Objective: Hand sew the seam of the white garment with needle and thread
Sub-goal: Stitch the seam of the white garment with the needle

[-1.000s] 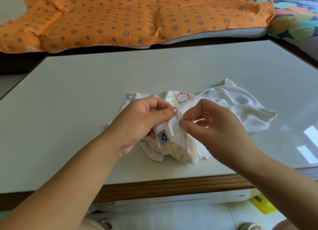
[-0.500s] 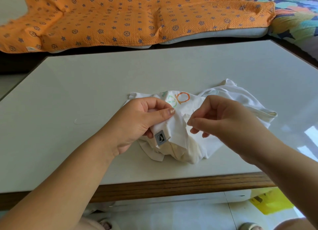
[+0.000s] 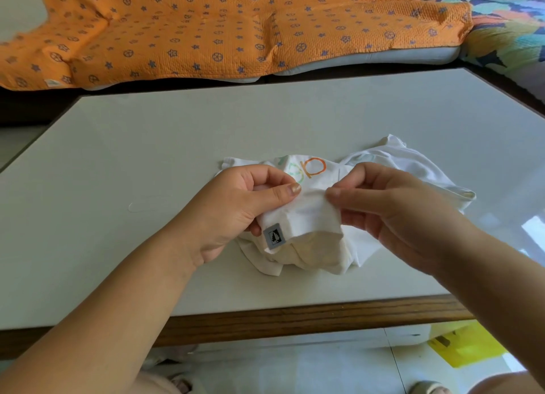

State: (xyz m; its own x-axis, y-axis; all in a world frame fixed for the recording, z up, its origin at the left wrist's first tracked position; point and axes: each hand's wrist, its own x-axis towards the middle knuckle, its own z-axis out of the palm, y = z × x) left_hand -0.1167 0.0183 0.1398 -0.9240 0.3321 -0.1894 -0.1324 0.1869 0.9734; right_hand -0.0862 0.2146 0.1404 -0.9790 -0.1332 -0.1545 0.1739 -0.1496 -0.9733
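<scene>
Lying bunched on the near middle of the pale desk [image 3: 147, 158], the white garment [image 3: 312, 216] is held up at one fold by both hands. The left hand [image 3: 233, 214] pinches the fold with thumb and curled fingers [image 3: 265, 174], above a grey label [image 3: 274, 236]. The right hand [image 3: 392, 214] pinches it just beside. An orange blanket [image 3: 206, 25] lies beyond the desk.
</scene>
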